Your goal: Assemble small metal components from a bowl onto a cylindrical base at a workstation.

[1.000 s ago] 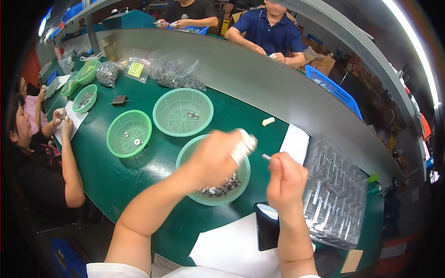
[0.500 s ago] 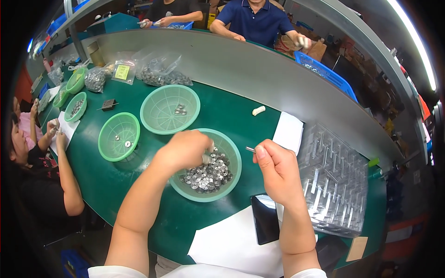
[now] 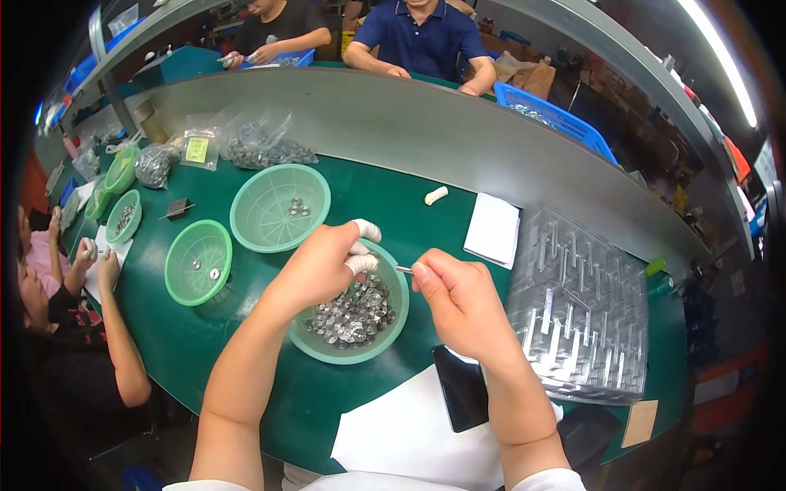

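One rod (image 3: 405,269) pinched in right hand (image 3: 458,299), tip 9 o'clock; left hand (image 3: 323,266) curled over bowl (image 3: 400,301) rim, hold unclear; table (image 3: 409,214) room 1 o'clock of bowl.

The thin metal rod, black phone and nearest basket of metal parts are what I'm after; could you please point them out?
Thin metal rod (image 3: 404,269), head view: its exposed shaft.
Black phone (image 3: 462,391), head view: its dark screen.
Nearest basket of metal parts (image 3: 350,358), head view: its near rim.
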`<state>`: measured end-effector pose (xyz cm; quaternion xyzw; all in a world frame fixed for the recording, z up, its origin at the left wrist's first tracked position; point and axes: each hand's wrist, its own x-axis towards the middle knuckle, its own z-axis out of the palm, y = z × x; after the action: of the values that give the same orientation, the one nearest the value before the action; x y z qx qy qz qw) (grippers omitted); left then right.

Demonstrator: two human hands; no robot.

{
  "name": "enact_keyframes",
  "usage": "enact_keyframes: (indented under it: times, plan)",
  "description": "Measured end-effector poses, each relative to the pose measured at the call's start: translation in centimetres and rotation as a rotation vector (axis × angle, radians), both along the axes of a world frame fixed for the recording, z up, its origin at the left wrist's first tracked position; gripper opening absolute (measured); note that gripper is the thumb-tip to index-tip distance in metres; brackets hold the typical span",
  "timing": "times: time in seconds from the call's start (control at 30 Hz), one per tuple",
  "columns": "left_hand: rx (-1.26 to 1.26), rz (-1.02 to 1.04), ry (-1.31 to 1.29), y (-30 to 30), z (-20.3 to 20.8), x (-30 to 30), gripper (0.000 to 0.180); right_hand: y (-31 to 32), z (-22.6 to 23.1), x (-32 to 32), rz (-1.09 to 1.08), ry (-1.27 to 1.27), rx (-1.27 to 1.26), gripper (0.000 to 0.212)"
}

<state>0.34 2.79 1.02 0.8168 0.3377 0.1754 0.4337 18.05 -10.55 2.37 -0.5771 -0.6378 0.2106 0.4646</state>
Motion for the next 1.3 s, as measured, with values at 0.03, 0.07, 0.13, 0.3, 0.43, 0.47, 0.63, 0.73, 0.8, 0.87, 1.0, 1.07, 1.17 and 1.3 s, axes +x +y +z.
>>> enact_keyframes:
  times: [0.03, 0.07, 0.13, 0.3, 0.43, 0.47, 0.63, 0.73, 0.8, 0.87, 1.0, 1.07, 1.17, 1.3]
  plan:
    - [0.004, -0.008, 0.0, -0.2, 0.0, 0.1, 0.022, 0.1, -0.2, 0.0, -0.015, -0.034, 0.024, 0.026]
    - [-0.117, 0.014, -0.164, -0.5, 0.0, 0.1, 0.022, 0.2, -0.3, 0.0, -0.023, -0.034, 0.028, 0.026]
    - [-0.265, 0.014, -0.338, -0.8, 0.3, -0.1, 0.023, 0.3, -0.4, 0.0, -0.061, -0.08, 0.031, 0.024]
    - [-0.31, -0.041, -0.459, -2.6, 0.7, 0.3, 0.026, 0.4, -0.8, -0.2, -0.072, -0.135, 0.037, 0.023]
    - [-0.28, -0.073, -0.468, -3.4, 0.8, 0.3, 0.031, 0.6, -1.2, -0.2, -0.106, -0.164, 0.144, 0.021]
    - [-0.278, -0.075, -0.468, -3.6, 0.9, 0.3, 0.031, 0.5, -1.0, -0.3, -0.109, -0.164, 0.146, 0.021]
    - [-0.271, -0.067, -0.54, -4.2, 0.5, 0.6, 0.034, 0.3, -0.8, 0.0, -0.172, -0.207, 0.168, 0.019]
    - [-0.319, -0.042, -0.558, -4.5, 0.7, 0.8, 0.034, 0.3, -0.8, -0.1, -0.186, -0.219, 0.189, 0.018]
    - [-0.308, -0.033, -0.571, -4.5, 0.6, 0.8, 0.034, 0.1, -0.5, -0.1, -0.183, -0.218, 0.166, 0.019]
    - [-0.296, -0.021, -0.583, -4.5, 0.4, 0.8, 0.034, 0.1, -0.5, -0.2, -0.177, -0.216, 0.142, 0.02]
    - [-0.062, -0.006, -0.546, -4.6, -0.1, 0.9, 0.037, 0.1, -0.6, -0.5, -0.212, -0.303, 0.179, 0.02]
    - [0.09, -0.002, -0.502, -5.0, -0.2, 1.0, 0.038, 0.1, -0.8, -0.6, -0.245, -0.346, 0.187, 0.02]
    - [0.547, 0.038, -0.322, -5.9, -0.2, 1.2, 0.044, 0.1, -1.1, -0.9, -0.292, -0.448, 0.204, 0.021]
    - [0.726, 0.09, -0.24, -6.4, -1.2, 1.3, 0.053, 0.3, -1.6, -1.5, -0.324, -0.465, 0.192, 0.021]
